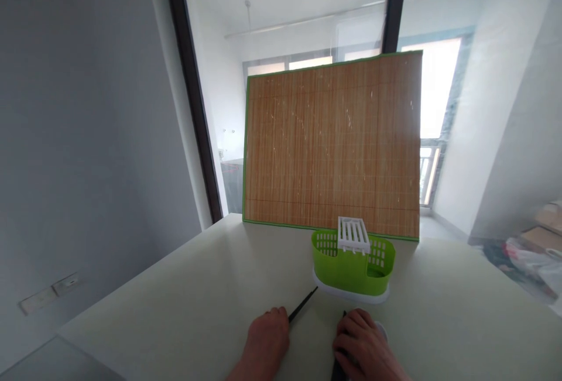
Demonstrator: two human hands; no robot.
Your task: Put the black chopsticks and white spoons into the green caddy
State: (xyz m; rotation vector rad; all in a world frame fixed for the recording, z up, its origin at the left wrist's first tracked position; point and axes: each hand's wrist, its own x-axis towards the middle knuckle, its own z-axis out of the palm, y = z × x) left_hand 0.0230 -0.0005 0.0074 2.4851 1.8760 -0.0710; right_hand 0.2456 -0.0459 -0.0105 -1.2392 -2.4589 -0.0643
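Note:
A green basket (346,273) with a white slatted rack (353,234) over its middle and a white base stands on the white table (211,287). In front of it, my left hand (267,337) is closed on a thin black stick (304,304), whose tip points up and right, just short of the basket's base. My right hand (360,343) rests with curled fingers on a black object (338,369), mostly covered by the hand. A small round pale object (381,329) shows partly behind the right hand.
A bamboo mat (331,147) with green edging stands upright at the table's back edge, in front of glass. A grey wall (96,106) rises on the left. Bags and boxes (533,258) lie beyond the table at the far right.

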